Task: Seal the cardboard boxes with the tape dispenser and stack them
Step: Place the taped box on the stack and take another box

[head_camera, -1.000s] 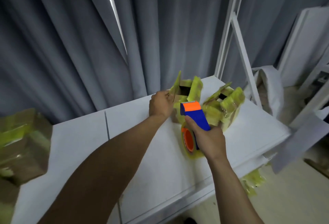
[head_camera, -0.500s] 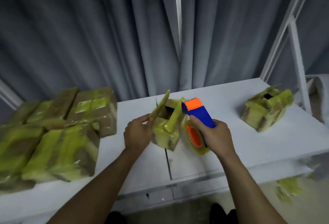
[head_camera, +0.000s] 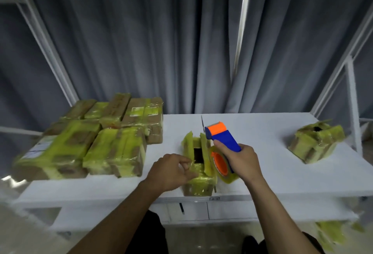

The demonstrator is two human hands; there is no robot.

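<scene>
A small cardboard box [head_camera: 198,181] covered in yellow tape stands near the front edge of the white table [head_camera: 262,175], its two long flaps up and its dark inside showing. My left hand [head_camera: 171,170] pinches the box's near left flap. Just right of the box, my right hand [head_camera: 241,161] grips the blue handle of the tape dispenser [head_camera: 221,142], which has an orange head and an orange roll. A second open taped box [head_camera: 315,142] sits at the table's right end.
Several sealed, yellow-taped boxes [head_camera: 113,152] lie packed together on the table's left half. Grey curtains and white frame posts stand behind the table. Scraps of yellow tape [head_camera: 331,233] lie on the floor at the lower right.
The box came from the table's right end to the front middle, held by my left hand. The view swung left, revealing the sealed boxes. My right hand kept the dispenser beside the box.
</scene>
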